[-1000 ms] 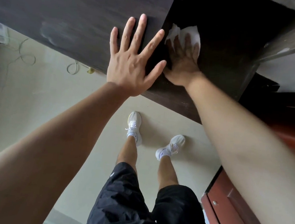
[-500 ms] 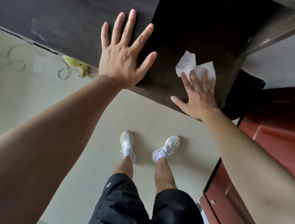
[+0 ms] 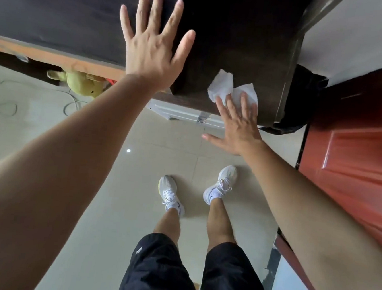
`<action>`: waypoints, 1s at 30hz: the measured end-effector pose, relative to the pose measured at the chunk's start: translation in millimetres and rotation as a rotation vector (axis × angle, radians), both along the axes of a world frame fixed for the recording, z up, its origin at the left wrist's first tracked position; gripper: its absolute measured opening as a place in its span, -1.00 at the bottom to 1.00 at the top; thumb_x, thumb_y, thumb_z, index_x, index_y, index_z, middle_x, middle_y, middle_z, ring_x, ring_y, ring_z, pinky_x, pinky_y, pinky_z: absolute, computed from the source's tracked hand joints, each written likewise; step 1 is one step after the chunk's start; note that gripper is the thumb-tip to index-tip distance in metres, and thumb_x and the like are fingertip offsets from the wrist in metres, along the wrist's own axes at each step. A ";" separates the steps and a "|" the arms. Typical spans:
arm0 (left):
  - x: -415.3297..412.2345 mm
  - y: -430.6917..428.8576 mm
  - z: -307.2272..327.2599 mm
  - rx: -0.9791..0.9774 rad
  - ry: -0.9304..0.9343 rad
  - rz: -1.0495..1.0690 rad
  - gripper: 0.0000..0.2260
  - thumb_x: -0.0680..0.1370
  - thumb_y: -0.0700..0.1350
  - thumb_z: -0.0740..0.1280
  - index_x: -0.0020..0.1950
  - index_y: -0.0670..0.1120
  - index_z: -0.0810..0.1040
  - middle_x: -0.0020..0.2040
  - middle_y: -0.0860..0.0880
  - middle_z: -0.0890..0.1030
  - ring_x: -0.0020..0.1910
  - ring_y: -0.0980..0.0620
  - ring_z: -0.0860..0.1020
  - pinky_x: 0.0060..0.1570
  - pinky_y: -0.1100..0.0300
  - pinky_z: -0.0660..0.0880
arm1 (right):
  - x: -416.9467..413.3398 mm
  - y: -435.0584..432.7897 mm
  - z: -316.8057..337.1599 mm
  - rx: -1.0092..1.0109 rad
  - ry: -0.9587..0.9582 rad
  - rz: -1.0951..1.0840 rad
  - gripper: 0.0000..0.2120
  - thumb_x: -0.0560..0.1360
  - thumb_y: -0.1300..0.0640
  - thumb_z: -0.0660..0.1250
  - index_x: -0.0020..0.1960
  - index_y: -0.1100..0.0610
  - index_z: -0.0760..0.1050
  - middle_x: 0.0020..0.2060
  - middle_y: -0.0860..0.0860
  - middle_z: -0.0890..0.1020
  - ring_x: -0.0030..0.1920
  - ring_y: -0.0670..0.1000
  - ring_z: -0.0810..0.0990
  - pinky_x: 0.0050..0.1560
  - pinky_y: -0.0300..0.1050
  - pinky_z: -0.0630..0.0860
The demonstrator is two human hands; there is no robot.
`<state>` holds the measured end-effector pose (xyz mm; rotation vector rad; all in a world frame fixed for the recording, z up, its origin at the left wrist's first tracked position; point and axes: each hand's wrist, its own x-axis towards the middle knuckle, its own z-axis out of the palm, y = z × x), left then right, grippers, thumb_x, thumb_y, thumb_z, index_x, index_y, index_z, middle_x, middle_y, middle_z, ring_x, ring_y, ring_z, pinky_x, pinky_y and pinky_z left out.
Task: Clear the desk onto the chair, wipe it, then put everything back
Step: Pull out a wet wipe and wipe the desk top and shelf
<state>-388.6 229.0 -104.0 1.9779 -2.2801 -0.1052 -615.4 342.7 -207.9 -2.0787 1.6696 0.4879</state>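
The left hand [image 3: 153, 46] lies spread flat on the dark desk [image 3: 241, 33]. To its right, the right hand [image 3: 239, 123] presses a white tissue [image 3: 225, 84] with straight fingers at the desk's edge.

No text or number could be read. Dark marks on the socks [image 3: 215, 194], well below the right hand [image 3: 239, 126], and a pale logo on the shorts [image 3: 151, 271] were too small.

The left hand [image 3: 152, 46] lies in the upper centre of the frame, palm down, all five fingers straight and spread wide. The bare left forearm [image 3: 69, 157] runs to the lower left corner. The right hand [image 3: 240, 123] sits lower, right of centre, flat, fingers straight, thumb out to the left. The bare right forearm [image 3: 307, 201] comes from the lower right.
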 end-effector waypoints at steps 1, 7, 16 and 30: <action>3.2 6.6 -1.1 -0.014 0.002 -0.009 -0.42 0.64 0.31 -0.17 0.60 0.11 0.13 0.63 -0.13 0.07 0.60 -0.17 0.01 0.50 -0.31 -0.09 | -19.7 2.9 0.6 -0.003 0.019 -0.037 0.04 0.39 -0.61 -0.02 0.61 -0.06 -0.33 0.63 0.05 -0.11 0.57 0.32 -0.27 0.52 0.38 -0.16; 28.0 74.0 -18.1 -0.035 -0.066 -0.074 -0.40 0.65 0.24 0.01 0.63 0.01 0.05 0.62 -0.20 0.04 0.60 -0.21 -0.01 0.49 -0.33 -0.07 | -23.8 0.3 4.2 0.013 0.073 -0.329 0.11 0.35 -0.63 -0.02 0.62 0.02 -0.30 0.62 0.13 -0.15 0.55 0.39 -0.26 0.52 0.35 -0.20; 32.3 78.0 -20.0 -0.044 -0.060 -0.075 -0.38 0.63 0.25 0.04 0.63 0.03 0.04 0.63 -0.18 0.05 0.60 -0.21 0.00 0.49 -0.33 -0.05 | 93.8 -8.0 4.6 0.019 -0.112 -0.009 -0.04 0.45 -0.55 -0.02 0.63 -0.06 -0.26 0.63 0.03 -0.16 0.56 0.33 -0.31 0.51 0.36 -0.23; -6.3 8.7 5.1 0.052 -0.007 0.044 -0.32 0.61 0.36 -0.08 0.62 0.01 0.10 0.63 -0.15 0.05 0.61 -0.17 -0.01 0.50 -0.32 -0.12 | -53.4 -69.3 14.5 0.085 0.022 -0.219 -0.06 0.41 -0.60 -0.12 0.61 -0.10 -0.23 0.61 0.00 -0.17 0.54 0.38 -0.30 0.54 0.29 -0.20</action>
